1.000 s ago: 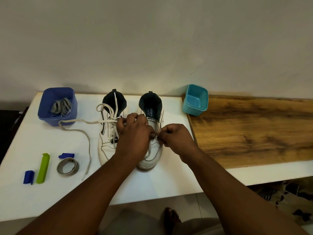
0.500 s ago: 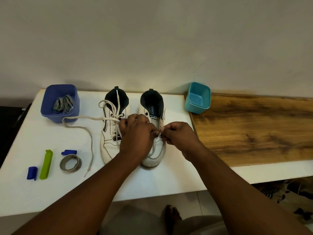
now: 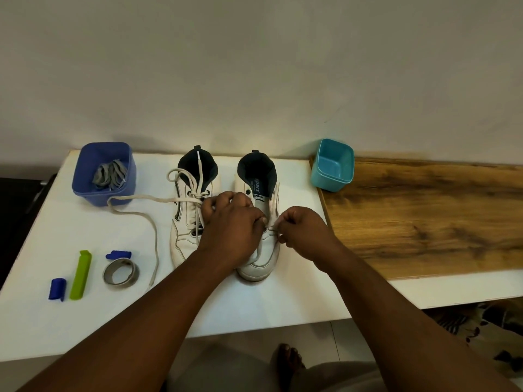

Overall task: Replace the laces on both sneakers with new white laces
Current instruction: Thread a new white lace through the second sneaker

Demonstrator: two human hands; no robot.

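Hands [image 3: 305, 230] nearer wall, white table [image 3: 42, 315].

A plain off-white wall [image 3: 254, 66] fills the upper half, lit softly from the front with a brighter patch just above the table's far edge. A white table [image 3: 51, 227] stands against it; a wood-grain board [image 3: 424, 216] lies on its right part (dark knots, warm brown). Pale tiled floor [image 3: 325, 338] shows below the table's near edge.
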